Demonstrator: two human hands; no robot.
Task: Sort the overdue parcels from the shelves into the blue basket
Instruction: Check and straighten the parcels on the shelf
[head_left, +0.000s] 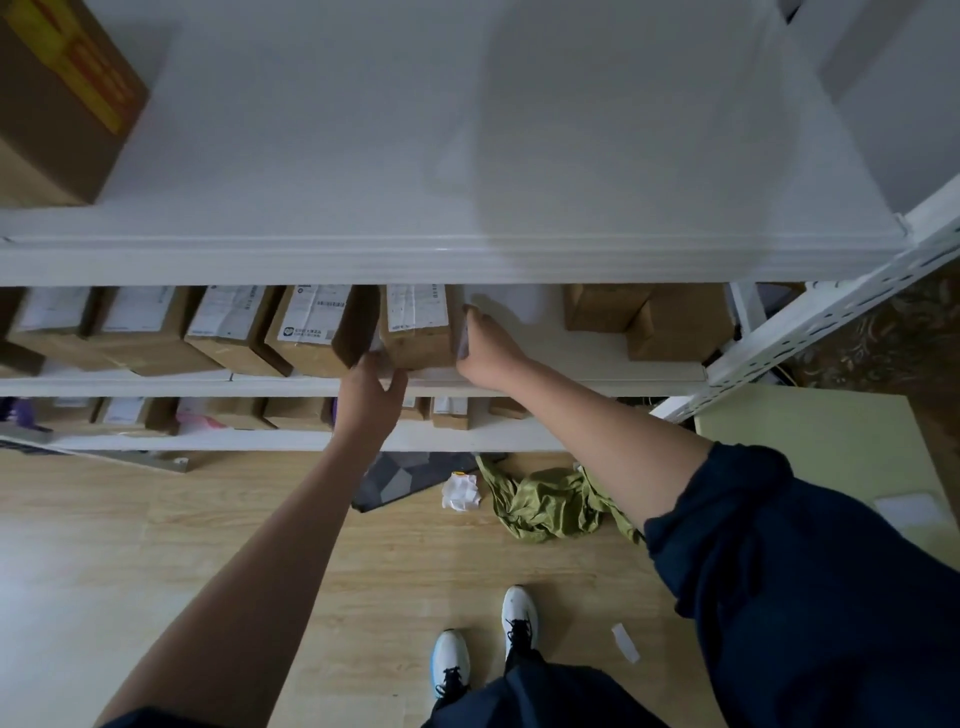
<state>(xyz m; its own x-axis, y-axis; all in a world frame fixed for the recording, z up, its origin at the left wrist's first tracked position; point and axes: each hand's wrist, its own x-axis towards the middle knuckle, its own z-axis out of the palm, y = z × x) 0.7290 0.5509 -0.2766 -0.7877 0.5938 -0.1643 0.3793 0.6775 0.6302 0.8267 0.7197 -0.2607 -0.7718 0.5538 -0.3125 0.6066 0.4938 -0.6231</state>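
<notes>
A: What is the biggest thing here?

B: The white shelf unit (467, 260). Its top board carries one big carton (57, 98), cut off by the left edge. The middle shelf (571, 376) carries a row of brown parcels with white labels; I count five left of the hands and two more at the right.

A: And the arms?

B: Both reach up and forward to the middle shelf. The right forearm is bare below a dark sleeve (779, 545). The left hand (371, 397) is under the front lower corner of one parcel (418, 332), thumb spread. The right hand (485, 353) lies flat on the right side of it. The fingers of both hands are partly hidden by the box, so I cannot tell how firmly they hold it.

A: The parcel is where?

B: On the middle shelf, between the hands.

A: And lower?

B: The bottom shelf has more parcels, too hidden to count. On the floor lie one green cloth (545, 504) and one crumpled paper (460, 491).
</notes>
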